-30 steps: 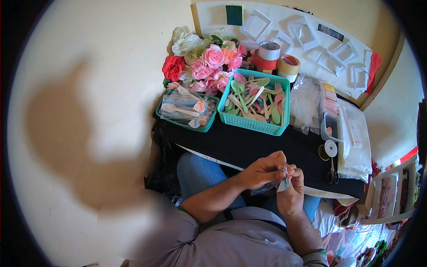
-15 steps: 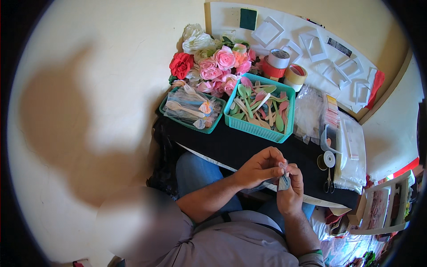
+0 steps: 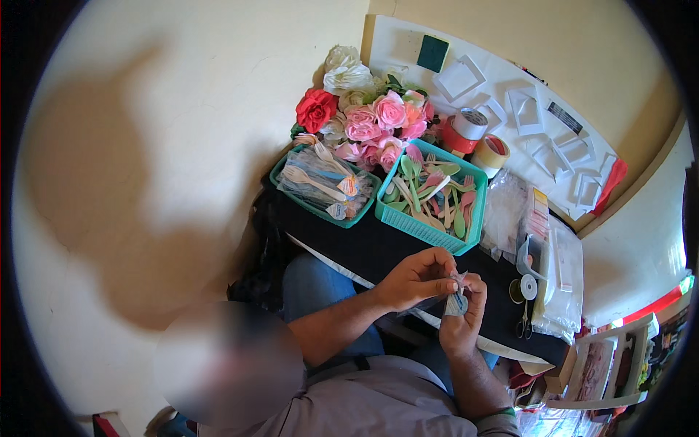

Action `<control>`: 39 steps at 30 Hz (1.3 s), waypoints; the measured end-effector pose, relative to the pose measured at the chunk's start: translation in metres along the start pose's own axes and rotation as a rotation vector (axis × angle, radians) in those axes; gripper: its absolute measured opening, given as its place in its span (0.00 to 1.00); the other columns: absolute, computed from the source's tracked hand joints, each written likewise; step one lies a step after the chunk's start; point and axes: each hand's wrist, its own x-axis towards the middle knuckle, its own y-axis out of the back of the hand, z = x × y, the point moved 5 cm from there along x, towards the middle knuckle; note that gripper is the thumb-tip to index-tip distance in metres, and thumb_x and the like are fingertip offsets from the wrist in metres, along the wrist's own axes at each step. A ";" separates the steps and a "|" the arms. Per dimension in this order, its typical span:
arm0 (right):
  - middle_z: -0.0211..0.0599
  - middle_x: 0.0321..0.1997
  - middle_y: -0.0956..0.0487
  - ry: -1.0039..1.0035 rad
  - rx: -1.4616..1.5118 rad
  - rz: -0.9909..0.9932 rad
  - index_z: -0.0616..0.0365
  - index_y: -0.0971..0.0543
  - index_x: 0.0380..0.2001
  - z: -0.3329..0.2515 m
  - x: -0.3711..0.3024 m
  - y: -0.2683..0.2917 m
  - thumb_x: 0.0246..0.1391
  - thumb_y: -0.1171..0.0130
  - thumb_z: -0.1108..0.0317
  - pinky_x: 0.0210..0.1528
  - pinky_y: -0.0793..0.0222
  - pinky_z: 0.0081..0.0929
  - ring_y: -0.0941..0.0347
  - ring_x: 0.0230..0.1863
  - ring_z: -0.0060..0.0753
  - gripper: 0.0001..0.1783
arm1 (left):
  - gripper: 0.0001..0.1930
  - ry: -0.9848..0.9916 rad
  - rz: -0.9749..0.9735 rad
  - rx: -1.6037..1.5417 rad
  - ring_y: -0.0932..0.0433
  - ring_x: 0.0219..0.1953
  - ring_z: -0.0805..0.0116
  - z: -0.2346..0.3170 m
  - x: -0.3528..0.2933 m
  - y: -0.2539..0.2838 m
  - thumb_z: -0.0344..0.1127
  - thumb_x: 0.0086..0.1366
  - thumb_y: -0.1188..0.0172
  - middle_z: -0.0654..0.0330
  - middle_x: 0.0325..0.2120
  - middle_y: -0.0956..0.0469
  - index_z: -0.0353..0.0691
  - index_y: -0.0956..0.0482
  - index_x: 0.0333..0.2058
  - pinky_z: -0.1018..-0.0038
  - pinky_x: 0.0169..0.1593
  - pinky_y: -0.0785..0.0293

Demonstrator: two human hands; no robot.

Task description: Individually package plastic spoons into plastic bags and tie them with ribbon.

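Note:
Over the table's front edge, my left hand [image 3: 416,281] and my right hand [image 3: 463,318] meet with fingertips pinched together. Both grip the gathered neck of a small clear plastic bag. A round, pale tag with dark print [image 3: 456,304] hangs below the fingers, against my right palm. Most of the bag is hidden behind my hands, so I cannot tell its contents. Beyond my hands stands a teal basket [image 3: 419,234] full of pastel spoons and forks. Left of it, a shallower teal tray [image 3: 313,210] holds tagged plastic bags with wooden-looking forks inside.
Artificial flowers [image 3: 375,116] and tape rolls [image 3: 470,125] sit at the back. To the right lie clear bags [image 3: 505,207], a small clear container [image 3: 530,258], a ribbon spool [image 3: 528,287], scissors [image 3: 524,321] and a plastic-wrapped stack [image 3: 557,309]. A white board with frames [image 3: 526,109] leans behind.
The view has shifted slightly, so the table things appear turned and lower. Both hands still pinch the bag's neck; the tag now faces up more fully.

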 end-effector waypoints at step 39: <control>0.33 0.27 0.23 -0.492 -0.227 0.051 0.65 0.25 0.39 0.100 -0.039 0.110 0.68 0.53 0.64 0.38 0.30 0.20 0.27 0.31 0.20 0.14 | 0.34 0.475 0.393 2.299 0.58 0.72 0.51 0.173 -0.006 0.233 0.66 0.67 0.62 0.57 0.69 0.49 0.60 0.47 0.68 0.47 0.70 0.66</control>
